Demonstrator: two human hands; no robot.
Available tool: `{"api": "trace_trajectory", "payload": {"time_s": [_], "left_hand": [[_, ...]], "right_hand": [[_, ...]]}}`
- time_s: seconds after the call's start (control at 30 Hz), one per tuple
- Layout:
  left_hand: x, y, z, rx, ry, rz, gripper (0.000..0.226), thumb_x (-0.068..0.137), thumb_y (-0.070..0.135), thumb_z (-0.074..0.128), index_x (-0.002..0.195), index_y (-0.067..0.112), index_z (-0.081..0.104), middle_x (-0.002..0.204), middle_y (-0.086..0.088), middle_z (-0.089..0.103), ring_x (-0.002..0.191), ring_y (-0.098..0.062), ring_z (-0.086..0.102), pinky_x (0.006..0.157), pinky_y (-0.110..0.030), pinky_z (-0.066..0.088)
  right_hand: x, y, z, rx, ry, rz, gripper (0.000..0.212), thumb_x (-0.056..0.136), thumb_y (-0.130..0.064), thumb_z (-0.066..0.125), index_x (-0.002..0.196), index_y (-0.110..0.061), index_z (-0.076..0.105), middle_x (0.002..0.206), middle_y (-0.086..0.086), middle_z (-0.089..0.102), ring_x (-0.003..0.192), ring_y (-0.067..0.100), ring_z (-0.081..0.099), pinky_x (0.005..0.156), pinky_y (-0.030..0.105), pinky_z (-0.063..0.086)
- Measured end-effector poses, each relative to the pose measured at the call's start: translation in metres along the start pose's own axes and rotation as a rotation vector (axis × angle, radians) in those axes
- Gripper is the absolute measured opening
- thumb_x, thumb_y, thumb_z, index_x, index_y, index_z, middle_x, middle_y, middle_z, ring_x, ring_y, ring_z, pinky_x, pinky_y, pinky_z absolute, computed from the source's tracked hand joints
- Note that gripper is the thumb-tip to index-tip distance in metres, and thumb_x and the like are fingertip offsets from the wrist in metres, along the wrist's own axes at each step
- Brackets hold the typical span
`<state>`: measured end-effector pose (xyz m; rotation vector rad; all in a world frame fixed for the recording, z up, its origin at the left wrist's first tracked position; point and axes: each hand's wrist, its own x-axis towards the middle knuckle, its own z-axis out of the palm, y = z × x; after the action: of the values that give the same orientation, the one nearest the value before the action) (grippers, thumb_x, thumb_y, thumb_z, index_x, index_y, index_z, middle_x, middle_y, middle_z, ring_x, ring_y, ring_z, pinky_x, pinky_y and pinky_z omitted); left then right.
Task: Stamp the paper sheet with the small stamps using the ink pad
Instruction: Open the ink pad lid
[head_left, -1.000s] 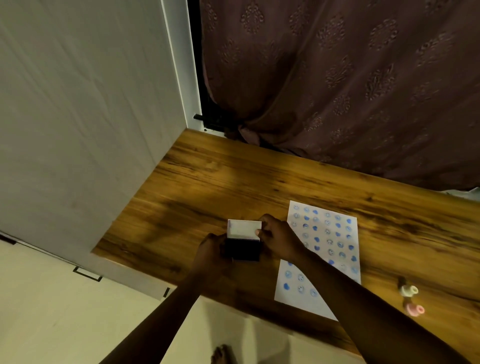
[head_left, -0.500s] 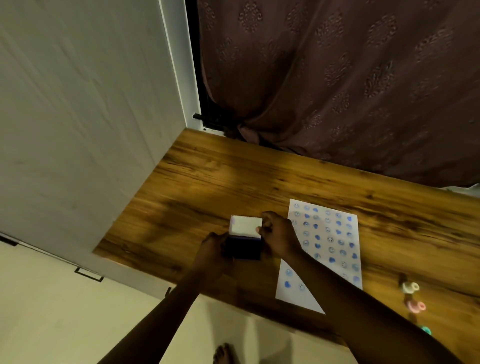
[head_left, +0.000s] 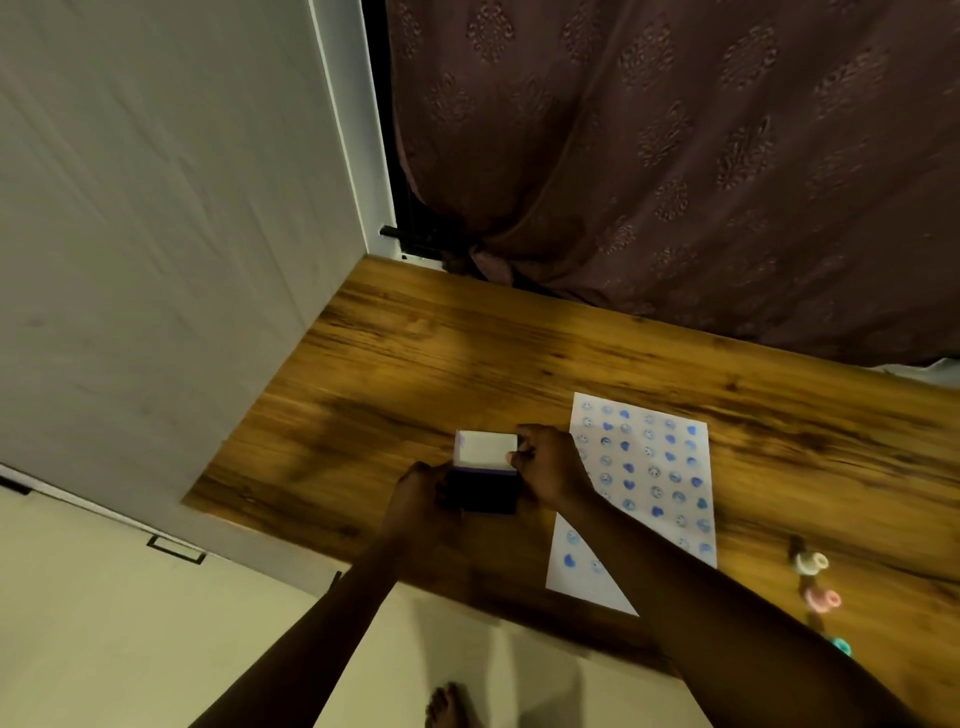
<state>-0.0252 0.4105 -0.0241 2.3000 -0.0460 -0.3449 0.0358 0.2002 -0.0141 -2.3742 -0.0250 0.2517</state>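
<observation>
The ink pad (head_left: 483, 491) is a dark box with a white lid (head_left: 485, 449) standing up behind it. My left hand (head_left: 418, 496) grips the dark base from the left. My right hand (head_left: 550, 467) pinches the lid's right edge. Just right of the pad lies the white paper sheet (head_left: 649, 467), covered with several rows of blue heart and smiley prints; my right forearm hides its lower middle. Small stamps lie at the right: a white one (head_left: 810, 562), a pink one (head_left: 823, 600) and a teal one (head_left: 841, 646).
All of this sits on a wooden tabletop (head_left: 467, 353) with its near edge facing me. A grey cabinet wall (head_left: 156, 234) bounds the left side. A brown patterned curtain (head_left: 675, 156) hangs behind. A bare foot (head_left: 447, 706) shows on the floor below.
The view shifted slightly, bringing a teal stamp into sight at the right. Both hands stay on the ink pad; the lid's tilt looks about the same.
</observation>
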Motion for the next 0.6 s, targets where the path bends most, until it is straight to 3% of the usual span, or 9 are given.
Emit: {"api": "trace_trajectory", "payload": {"time_s": [0.1,0.2,0.27,0.4,0.53,0.6], "left_hand": [[-0.001,0.001,0.001,-0.006,0.042,0.000,0.056,0.086,0.017,0.078,0.139,0.016,0.061,0.137,-0.006,0.069,0.124,-0.018,0.066,0.104,-0.028,0.052],[-0.002,0.004,0.004,-0.031,0.133,-0.016,0.041,0.083,0.015,0.082,0.122,0.016,0.070,0.116,-0.005,0.078,0.095,-0.006,0.071,0.084,-0.013,0.056],[-0.003,0.012,0.008,-0.041,0.160,-0.035,0.047,0.082,0.016,0.083,0.127,0.016,0.068,0.115,-0.006,0.075,0.092,-0.010,0.071,0.071,-0.003,0.050],[-0.006,0.043,0.026,-0.097,0.206,-0.018,0.050,0.086,0.013,0.080,0.133,0.014,0.064,0.123,-0.004,0.066,0.099,-0.009,0.062,0.078,-0.005,0.046],[-0.009,0.082,0.054,-0.142,0.124,0.064,0.030,0.088,0.014,0.078,0.116,0.019,0.069,0.112,0.000,0.076,0.102,-0.016,0.072,0.092,-0.029,0.056],[-0.010,0.099,0.071,-0.147,0.118,0.031,0.028,0.088,0.023,0.078,0.115,0.021,0.069,0.108,0.003,0.075,0.098,-0.013,0.072,0.087,-0.029,0.057]], "right_hand": [[-0.008,0.000,-0.010,-0.006,0.022,-0.001,0.031,0.095,-0.020,0.070,0.124,-0.009,0.067,0.124,0.011,0.072,0.117,0.028,0.067,0.096,0.030,0.053],[-0.025,0.004,-0.031,0.028,0.074,-0.004,0.027,0.094,-0.021,0.072,0.119,-0.010,0.072,0.120,0.009,0.075,0.112,0.024,0.070,0.087,0.021,0.048],[-0.040,0.008,-0.048,0.065,0.105,-0.008,0.026,0.093,-0.024,0.073,0.116,-0.012,0.074,0.115,0.006,0.077,0.106,0.019,0.072,0.086,0.019,0.049],[-0.080,0.025,-0.085,0.117,0.160,-0.016,0.024,0.092,-0.025,0.075,0.113,-0.016,0.078,0.110,0.000,0.079,0.100,0.009,0.073,0.091,0.019,0.056],[-0.120,0.051,-0.117,0.099,0.234,0.020,0.025,0.092,-0.022,0.075,0.116,-0.015,0.077,0.113,-0.003,0.078,0.102,0.010,0.073,0.095,0.025,0.058],[-0.137,0.067,-0.135,0.054,0.287,0.029,0.024,0.091,-0.023,0.075,0.114,-0.016,0.078,0.108,-0.002,0.079,0.097,0.010,0.074,0.092,0.027,0.058]]}}
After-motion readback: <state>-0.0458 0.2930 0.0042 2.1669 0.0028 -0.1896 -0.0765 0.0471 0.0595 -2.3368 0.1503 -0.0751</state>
